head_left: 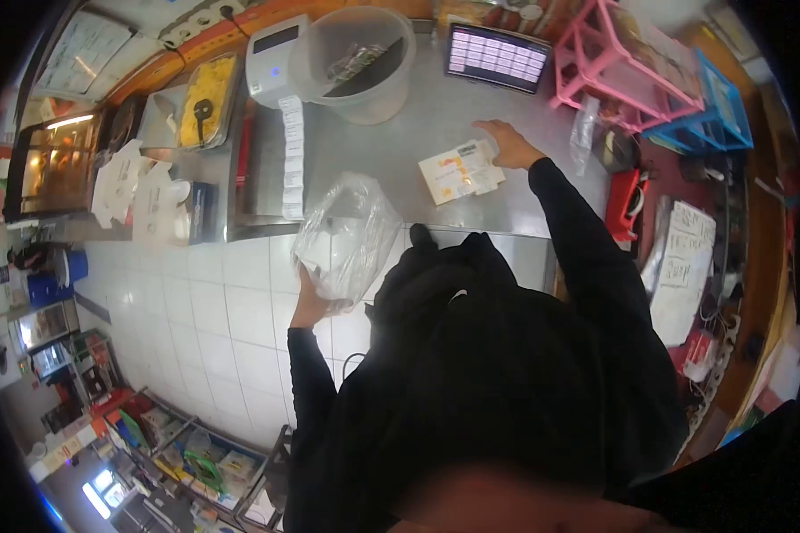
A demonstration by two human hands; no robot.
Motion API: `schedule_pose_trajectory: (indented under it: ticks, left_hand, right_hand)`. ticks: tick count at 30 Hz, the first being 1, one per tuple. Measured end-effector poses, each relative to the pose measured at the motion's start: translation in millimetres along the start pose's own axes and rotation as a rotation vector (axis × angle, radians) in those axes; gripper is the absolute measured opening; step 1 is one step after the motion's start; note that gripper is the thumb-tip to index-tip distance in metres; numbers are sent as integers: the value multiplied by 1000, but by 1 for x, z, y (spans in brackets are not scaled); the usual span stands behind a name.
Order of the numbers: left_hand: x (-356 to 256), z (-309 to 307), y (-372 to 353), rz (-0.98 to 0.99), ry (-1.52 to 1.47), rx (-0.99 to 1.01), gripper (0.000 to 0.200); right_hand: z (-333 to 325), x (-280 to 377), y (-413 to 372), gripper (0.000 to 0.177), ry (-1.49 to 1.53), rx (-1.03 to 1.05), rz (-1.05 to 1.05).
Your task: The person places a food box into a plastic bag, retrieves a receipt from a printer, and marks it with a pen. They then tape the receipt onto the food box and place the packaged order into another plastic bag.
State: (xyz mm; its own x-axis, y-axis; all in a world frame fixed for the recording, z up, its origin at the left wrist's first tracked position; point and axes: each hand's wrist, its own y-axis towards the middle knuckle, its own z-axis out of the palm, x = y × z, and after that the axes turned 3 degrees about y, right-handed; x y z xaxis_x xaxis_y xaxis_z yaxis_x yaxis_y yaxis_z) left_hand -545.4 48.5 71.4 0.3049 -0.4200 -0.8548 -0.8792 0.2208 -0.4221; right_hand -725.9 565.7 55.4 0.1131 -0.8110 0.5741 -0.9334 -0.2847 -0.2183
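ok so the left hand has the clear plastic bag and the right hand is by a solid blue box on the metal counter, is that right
The box's colour is wrong: the head view shows the box by the right hand on the metal counter is pale with orange-yellow print. The left hand does have the clear plastic bag.

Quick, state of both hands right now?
Left hand: holding the clear plastic bag, fingers partly hidden.
Right hand: open, beside the small box on the counter; contact can't be told.
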Motion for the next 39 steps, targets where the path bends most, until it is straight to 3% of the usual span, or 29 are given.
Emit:
schedule_pose_trajectory:
  ticks: [1, 3, 6, 8, 10, 11, 14, 15, 17, 18, 19, 22, 23, 26, 28, 31, 32, 33, 34, 36, 38, 39]
  left_hand:
    - [-27, -1, -1, -96, -64, 19, 148]
    - [-24, -3, 6, -54, -24, -15, 148]
    - [-30, 19, 4, -19, -102, -50, 148]
    - [-29, 33, 6, 38, -46, -76, 149]
    - [-19, 47, 6, 85, 89, -119, 153]
    - [-17, 56, 9, 1, 117, -105, 151]
    - [26, 90, 24, -35, 258, -161, 124]
    - [9, 96, 26, -90, 214, -140, 130]
    - [-23, 107, 31, -151, 178, -120, 136]
    - [-40, 113, 33, -66, 208, -147, 133]
    - [-6, 135, 59, 36, 225, -189, 129]
    - [-27, 165, 97, 113, 277, -171, 132]
    - [-30, 178, 116, 141, 293, -145, 132]
    - [-45, 210, 168, 228, 337, -46, 132]
    - [-74, 225, 187, 273, 351, 25, 132]
    - [-100, 239, 203, 351, 89, 208, 129]
    - [-94, 240, 212, 502, 150, 159, 127]
    - [-77, 243, 224, 647, 205, 108, 124]
    - [-66, 248, 229, 789, 256, 58, 122]
    - [-62, 240, 218, 702, 226, -18, 119]
    - [-67, 226, 188, 549, 83, 10, 117]
    - [-100, 217, 161, 452, 16, 55, 117]
  right_hand:
    - [4, 4, 5, 92, -29, 71, -6]
    - [8, 11, 12, 100, -101, 213, -22]
    - [35, 31, 6, 109, -395, 276, -206]
    - [48, 44, 8, 122, -435, 183, -323]
    - [47, 56, 13, 120, -317, 217, -401]
    - [45, 56, 15, 117, -296, 183, -457]
    - [40, 62, 9, 119, -246, 126, -349]
    - [31, 52, 12, 119, -260, 232, -251]
    - [11, 24, 0, 124, -121, 136, -340]
    - [-7, 17, -7, 126, -114, 61, -323]
    - [-25, 8, -9, 122, -113, 7, -317]
    - [-97, -5, -5, 114, -68, -145, -247]
    - [-126, 2, -9, 122, -58, -155, -190]
    - [-175, 72, -29, 124, 180, -370, -450]
    - [-163, 105, -40, 124, 296, -410, -595]
    - [-98, 61, -33, 120, 233, -138, -641]
    - [-78, 62, -39, 118, 268, -66, -608]
    - [-64, 108, -61, 115, 497, -134, -558]
    - [-56, 102, -57, 113, 395, -105, -605]
    - [-20, 70, -49, 109, 192, -45, -666]
    - [1, 36, -48, 108, -123, 64, -566]
    - [4, 17, -52, 108, -280, 133, -495]
